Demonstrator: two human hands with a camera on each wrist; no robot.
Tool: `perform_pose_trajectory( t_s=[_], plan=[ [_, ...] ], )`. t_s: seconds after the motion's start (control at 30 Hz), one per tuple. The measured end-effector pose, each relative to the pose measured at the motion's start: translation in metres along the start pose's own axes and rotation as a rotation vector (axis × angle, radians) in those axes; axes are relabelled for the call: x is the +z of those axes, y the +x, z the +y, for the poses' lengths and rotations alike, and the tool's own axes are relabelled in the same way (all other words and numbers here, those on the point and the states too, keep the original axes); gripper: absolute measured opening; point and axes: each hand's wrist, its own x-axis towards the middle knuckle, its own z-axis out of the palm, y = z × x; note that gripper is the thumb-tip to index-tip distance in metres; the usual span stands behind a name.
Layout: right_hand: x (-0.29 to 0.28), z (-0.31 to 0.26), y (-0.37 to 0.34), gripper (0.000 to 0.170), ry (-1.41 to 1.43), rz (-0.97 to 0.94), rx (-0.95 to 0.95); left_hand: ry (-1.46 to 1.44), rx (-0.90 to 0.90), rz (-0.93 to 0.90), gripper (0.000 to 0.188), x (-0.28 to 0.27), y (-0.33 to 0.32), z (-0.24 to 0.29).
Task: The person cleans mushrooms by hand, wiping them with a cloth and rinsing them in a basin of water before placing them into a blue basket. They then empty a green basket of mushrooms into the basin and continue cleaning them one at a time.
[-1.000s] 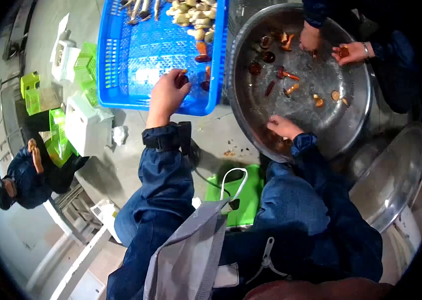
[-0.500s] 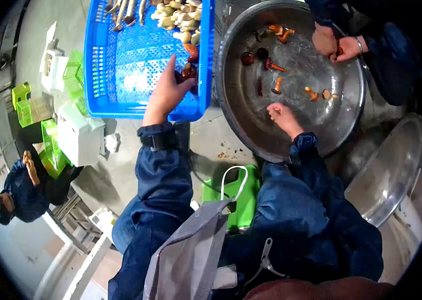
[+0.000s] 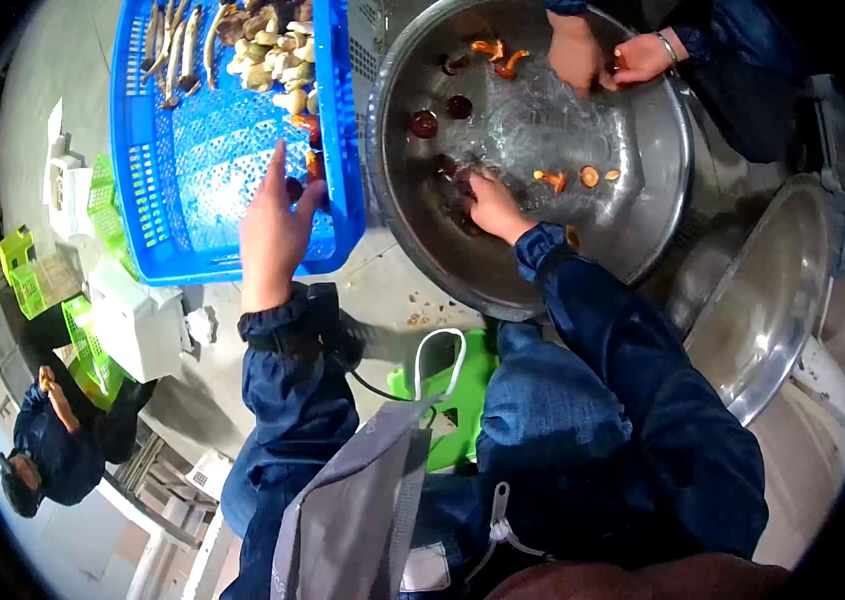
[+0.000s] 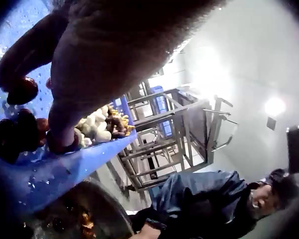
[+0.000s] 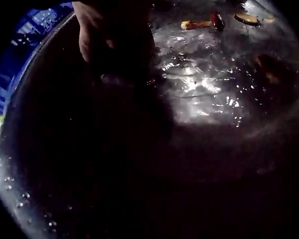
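My left hand (image 3: 275,232) is over the near right corner of the blue basket (image 3: 233,270), its fingers extended. Dark red-capped mushrooms (image 3: 315,165) lie by its fingertips along the basket wall. In the left wrist view, one glossy mushroom cap (image 4: 24,90) touches the underside of a finger, and others sit beside the thumb. My right hand (image 3: 496,208) reaches into the water of a large metal basin (image 3: 633,225). Its fingers curl around dark red mushrooms (image 3: 451,168), which they partly cover. The right wrist view shows this hand in deep shadow.
Another person's hands (image 3: 583,55) work over the basin's far side. Loose mushrooms (image 3: 550,180) lie in the water. Pale mushrooms (image 3: 278,55) and long-stemmed ones (image 3: 183,45) fill the basket's far end. A second metal basin (image 3: 768,290) leans at right; another person (image 3: 58,440) sits at left.
The left hand's fingers have straightened and spread beside the mushrooms in the basket. My right hand has moved left in the basin, gathering mushrooms that lay apart. The other person's hands have come together.
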Motion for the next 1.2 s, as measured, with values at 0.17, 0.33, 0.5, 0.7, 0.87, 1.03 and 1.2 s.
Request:
perform_pose_trajectory(
  t_s=[0.17, 0.33, 0.5, 0.7, 0.87, 1.03, 1.2],
  plan=[
    [0.056, 0.063, 0.006, 0.037, 0.592, 0.112, 0.124, 0.046, 0.145, 0.525, 0.032, -0.016, -0.02, 0.046],
    [-0.007, 0.026, -0.022, 0.04, 1.581, 0.18, 0.413, -0.691, 0.273, -0.153, 0.035, 0.105, -0.038, 0.09],
    [-0.035, -0.035, -0.04, 0.038, 1.177, -0.004, -0.021, -1.63, -0.649, -0.39, 0.047, 0.187, -0.035, 0.088],
    [-0.015, -0.03, 0.005, 0.038, 0.54, 0.404, -0.249, -1.74, -0.478, -0.28, 0.03, 0.198, -0.029, 0.058],
    [0.004, -0.039, 0.015, 0.049, 0.715, 0.002, -0.013, -1.713, -0.469, -0.267, 0.027, 0.181, -0.034, 0.056],
    [0.047, 0.026, 0.012, 0.042, 0.452, 0.165, -0.021, -1.613, -0.52, -0.258, 0.027, 0.205, -0.033, 0.051],
    [0.016, 0.025, -0.014, 0.035, 0.515, 0.362, -0.027, -1.338, -0.642, -0.278, 0.038, 0.234, -0.026, 0.058]
  ],
)
